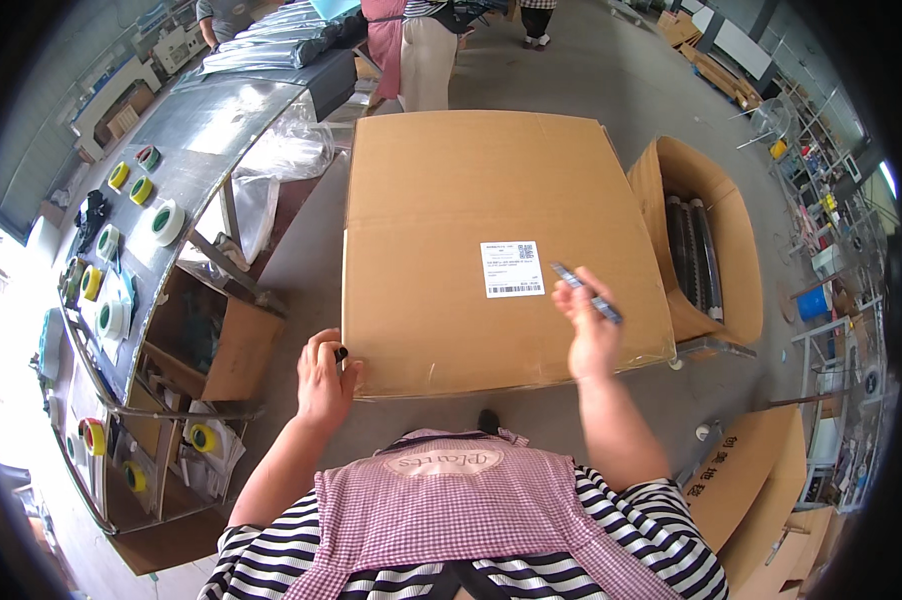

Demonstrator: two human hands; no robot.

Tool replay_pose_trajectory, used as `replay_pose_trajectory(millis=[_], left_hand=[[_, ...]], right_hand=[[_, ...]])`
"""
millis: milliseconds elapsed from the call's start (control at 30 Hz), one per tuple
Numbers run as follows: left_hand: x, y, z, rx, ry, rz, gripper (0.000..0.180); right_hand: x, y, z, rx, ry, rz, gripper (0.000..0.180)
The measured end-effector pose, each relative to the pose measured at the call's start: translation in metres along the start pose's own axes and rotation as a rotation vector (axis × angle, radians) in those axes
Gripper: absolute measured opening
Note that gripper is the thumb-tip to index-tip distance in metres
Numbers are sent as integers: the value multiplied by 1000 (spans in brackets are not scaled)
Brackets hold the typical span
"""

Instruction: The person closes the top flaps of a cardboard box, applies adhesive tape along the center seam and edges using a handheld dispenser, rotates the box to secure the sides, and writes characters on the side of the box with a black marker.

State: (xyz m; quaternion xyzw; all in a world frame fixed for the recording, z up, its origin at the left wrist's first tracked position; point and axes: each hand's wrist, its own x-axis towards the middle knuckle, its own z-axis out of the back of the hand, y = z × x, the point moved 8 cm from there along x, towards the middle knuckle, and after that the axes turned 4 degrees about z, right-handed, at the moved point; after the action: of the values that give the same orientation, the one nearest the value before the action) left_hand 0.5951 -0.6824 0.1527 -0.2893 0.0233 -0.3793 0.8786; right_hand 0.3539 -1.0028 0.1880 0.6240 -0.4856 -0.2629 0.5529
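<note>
A large brown cardboard carton [441, 185] stands before me, its top facing up. On that top sits a white printed label [512, 270] with a square code and a barcode. My right hand [593, 340] grips a dark marker pen [599, 302] over the carton, just right of the label; its tip points up and left. Whether the tip touches the cardboard, I cannot tell. At the carton's near left corner, my left hand [323, 382] is closed round a small black pen cap [341, 354], its fingers against the carton's edge.
A metal-topped table [216, 125] on the left carries several tape rolls [168, 222] and, farther back, dark wrapped bundles [281, 45]. Close on the right, an open carton [736, 240] holds dark rolls. Other people stand beyond the carton. Flattened cardboard [746, 480] leans at the lower right.
</note>
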Motion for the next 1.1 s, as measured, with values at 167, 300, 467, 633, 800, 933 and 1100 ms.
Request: replay_pose_trajectory(millis=[167, 300, 467, 633, 800, 933, 1100], left_hand=[[-13, 36, -57, -744, 58, 225, 42], [-13, 43, -69, -974, 65, 272, 40], [-10, 38, -62, -922, 76, 278, 28], [-7, 47, -73, -874, 48, 204, 54], [-8, 57, -76, -872, 32, 207, 61], [-6, 47, -73, -902, 70, 227, 57], [-4, 45, -72, -950, 29, 196, 46]], right_hand=[[-81, -67, -88, 33, 201, -125, 31], [-117, -62, -130, -277, 433, 19, 24], [-126, -45, -143, -361, 440, 264, 16], [-130, -41, -151, -451, 491, 311, 13], [-130, -49, -161, -462, 538, 290, 13], [-126, -52, -162, -544, 556, 336, 12], [-113, -47, -153, -560, 549, 333, 12]])
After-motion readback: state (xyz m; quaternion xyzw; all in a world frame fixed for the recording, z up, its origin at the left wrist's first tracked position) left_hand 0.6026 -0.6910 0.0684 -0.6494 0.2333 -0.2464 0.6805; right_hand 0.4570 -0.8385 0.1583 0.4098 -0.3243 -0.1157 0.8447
